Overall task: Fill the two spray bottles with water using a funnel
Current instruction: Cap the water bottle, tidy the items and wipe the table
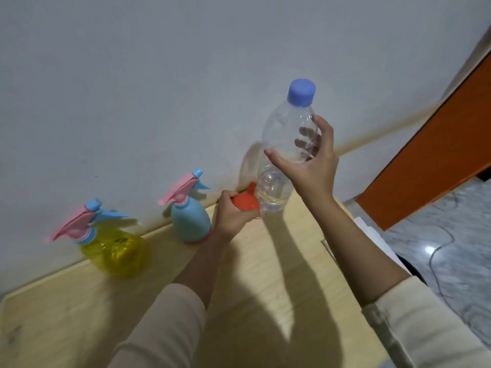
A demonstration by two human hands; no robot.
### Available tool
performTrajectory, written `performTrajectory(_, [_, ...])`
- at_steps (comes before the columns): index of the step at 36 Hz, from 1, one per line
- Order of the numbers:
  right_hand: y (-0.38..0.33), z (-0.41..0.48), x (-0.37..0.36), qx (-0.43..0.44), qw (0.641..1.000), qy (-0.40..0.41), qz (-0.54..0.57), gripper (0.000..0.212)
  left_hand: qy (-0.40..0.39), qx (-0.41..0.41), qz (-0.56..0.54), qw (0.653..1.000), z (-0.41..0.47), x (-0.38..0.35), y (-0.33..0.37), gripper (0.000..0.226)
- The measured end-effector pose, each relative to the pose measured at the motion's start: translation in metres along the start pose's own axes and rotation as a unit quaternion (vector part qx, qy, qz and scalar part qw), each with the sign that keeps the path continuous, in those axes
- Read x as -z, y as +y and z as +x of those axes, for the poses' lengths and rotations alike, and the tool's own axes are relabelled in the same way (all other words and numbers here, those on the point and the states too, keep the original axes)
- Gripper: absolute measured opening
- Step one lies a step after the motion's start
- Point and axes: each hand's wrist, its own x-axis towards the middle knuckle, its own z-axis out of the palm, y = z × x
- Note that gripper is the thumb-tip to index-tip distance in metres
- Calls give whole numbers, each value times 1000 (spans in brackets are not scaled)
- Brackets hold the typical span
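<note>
Over the wooden table (265, 274), right hand (310, 166) grips the water bottle (287, 134), left hand (231, 213) the funnel (245, 201).

a pale wooden table (66, 328) meets a white wall (159, 75), with an orange panel (438, 155) at three o'clock and a cable (435, 251) on marbled floor (465, 235) at four.

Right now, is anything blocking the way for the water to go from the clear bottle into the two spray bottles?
Yes. The clear bottle in the right hand has its blue cap on. The yellow spray bottle and blue spray bottle both have their spray heads on. The orange funnel is in the left hand.
</note>
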Motion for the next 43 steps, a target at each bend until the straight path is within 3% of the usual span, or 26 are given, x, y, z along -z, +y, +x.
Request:
performTrajectory(6, [11,20,-9,9,1000,3,-11,92,1,7,7,1000,13,-6,-5,91])
performTrajectory(11, [17,36,-8,8,1000,-12,1,94,46,-13,-17,999,15,-14,-4,89])
performTrajectory(23, [53,42,7,11,978,-201,50,113,79,-47,88,992,14,-20,-15,61])
performTrajectory(30, [63,38,3,-13,983,-182,-10,83,110,-37,149,982,18,-26,-11,64])
performTrajectory(37, [67,33,7,-15,980,-196,8,84,141,-17,147,979,8,-41,-4,64])
performTrajectory(40, [69,28,22,-33,976,-213,7,85,188,-21,102,977,-6,-50,3,60])
performTrajectory(43, [74,25,50,-42,981,-190,-3,67,243,-74,89,963,-25,-64,9,49])
